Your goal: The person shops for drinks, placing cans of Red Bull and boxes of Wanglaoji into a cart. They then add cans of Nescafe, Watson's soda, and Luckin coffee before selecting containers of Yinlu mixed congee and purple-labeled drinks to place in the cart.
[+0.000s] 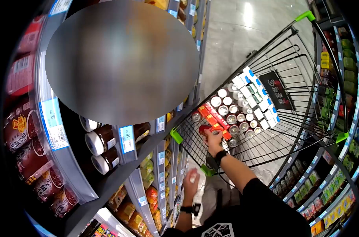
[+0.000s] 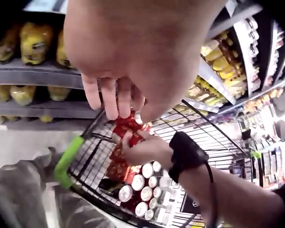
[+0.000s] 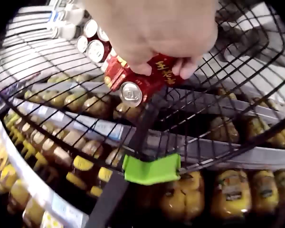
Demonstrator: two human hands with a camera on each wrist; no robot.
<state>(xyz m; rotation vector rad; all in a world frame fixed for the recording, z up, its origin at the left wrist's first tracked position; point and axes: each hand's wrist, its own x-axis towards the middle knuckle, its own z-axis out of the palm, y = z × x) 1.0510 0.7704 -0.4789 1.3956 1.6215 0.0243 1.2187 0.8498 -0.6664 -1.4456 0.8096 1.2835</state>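
Note:
In the head view my right hand (image 1: 214, 143) reaches down into a wire shopping cart (image 1: 298, 146) and grips a red drink can (image 3: 164, 69) with gold characters. Its fingers and thumb lie on the can's sides in the right wrist view. Beside it a silver can lid (image 3: 132, 94) faces the camera. A row of red packs (image 1: 213, 115) lies along the hand, and several upright cans (image 1: 231, 119) stand next to the packs. My left hand (image 1: 191, 182) hangs outside the cart near its green corner, holding nothing, its fingers loosely extended in the left wrist view (image 2: 128, 61).
White cartons with blue caps (image 1: 262, 98) stand beyond the cans, near a black sign (image 1: 277, 90) on the cart. Shelves with jars (image 1: 100, 144) and price tags flank the cart's left. More stocked shelves (image 1: 313, 185) curve along the right. A blurred oval covers the upper left.

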